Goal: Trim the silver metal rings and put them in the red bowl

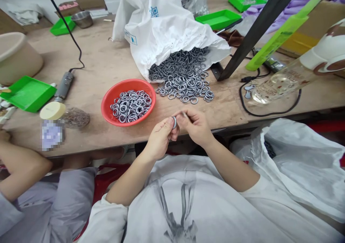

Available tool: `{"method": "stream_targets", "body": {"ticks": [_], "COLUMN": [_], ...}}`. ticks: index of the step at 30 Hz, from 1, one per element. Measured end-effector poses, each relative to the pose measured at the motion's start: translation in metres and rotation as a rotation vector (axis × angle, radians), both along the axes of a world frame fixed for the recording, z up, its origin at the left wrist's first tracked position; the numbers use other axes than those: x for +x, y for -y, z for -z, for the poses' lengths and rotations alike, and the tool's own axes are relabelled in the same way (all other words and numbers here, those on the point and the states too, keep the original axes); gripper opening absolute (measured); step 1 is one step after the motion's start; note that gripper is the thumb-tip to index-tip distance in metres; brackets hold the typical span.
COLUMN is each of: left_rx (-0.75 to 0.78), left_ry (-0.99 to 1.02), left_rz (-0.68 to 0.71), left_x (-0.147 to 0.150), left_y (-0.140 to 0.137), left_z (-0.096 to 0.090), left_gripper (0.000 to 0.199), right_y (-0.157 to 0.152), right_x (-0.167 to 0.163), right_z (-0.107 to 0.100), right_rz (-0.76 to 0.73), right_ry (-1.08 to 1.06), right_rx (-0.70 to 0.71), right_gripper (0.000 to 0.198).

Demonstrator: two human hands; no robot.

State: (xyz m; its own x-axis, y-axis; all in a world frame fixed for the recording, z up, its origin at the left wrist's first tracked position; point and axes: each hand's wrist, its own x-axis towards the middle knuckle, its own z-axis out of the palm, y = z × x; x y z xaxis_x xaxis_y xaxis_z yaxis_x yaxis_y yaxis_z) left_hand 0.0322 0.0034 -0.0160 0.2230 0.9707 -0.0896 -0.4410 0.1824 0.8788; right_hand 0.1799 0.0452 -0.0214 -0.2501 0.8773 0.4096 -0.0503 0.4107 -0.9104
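Observation:
My left hand (161,135) pinches a single grey metal ring (174,122) between thumb and fingers, just in front of the table edge. Close beside it, my right hand (198,127) is closed, and a thin, light sliver (184,114) shows at its fingertips; its kind cannot be made out. Left of my hands stands a red bowl (105,110) holding many similar rings (130,106). Beyond my hands, a heap of loose rings (185,86) spills onto the table from the mouth of a white woven sack (167,34) lying on its side.
A dark metal post (253,34) rises to the right, near a clear bottle (285,79) and a black cable (241,104). Leftward are a lidded jar (77,118), a grey handheld tool (64,86) and a green tray (28,94). Another person's arm (21,164) is at far left.

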Motion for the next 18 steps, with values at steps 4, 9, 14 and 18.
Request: {"method": "stream_targets", "body": {"ticks": [4,9,14,18], "left_rx": [-0.037,-0.157,-0.138,-0.15], "left_ry": [0.044,0.1,0.094,0.152], "left_rz": [-0.013,-0.067,-0.04,0.018], "left_x": [0.0,0.004,0.006,0.003], "left_y": [0.0,0.0,0.001,0.0], "left_z": [-0.004,-0.007,-0.008,-0.006], "left_gripper": [0.056,0.061,0.059,0.06], "right_y": [0.008,0.02,0.019,0.022], "right_x": [0.003,0.006,0.005,0.001], "right_z": [-0.004,-0.009,-0.007,-0.006], "right_rz": [-0.008,0.026,0.057,-0.066], "right_ry": [0.094,0.44,0.489,0.41], "right_rx": [-0.031,0.335,0.373,0.193], "right_gripper": [0.031,0.033,0.038,0.044]}}
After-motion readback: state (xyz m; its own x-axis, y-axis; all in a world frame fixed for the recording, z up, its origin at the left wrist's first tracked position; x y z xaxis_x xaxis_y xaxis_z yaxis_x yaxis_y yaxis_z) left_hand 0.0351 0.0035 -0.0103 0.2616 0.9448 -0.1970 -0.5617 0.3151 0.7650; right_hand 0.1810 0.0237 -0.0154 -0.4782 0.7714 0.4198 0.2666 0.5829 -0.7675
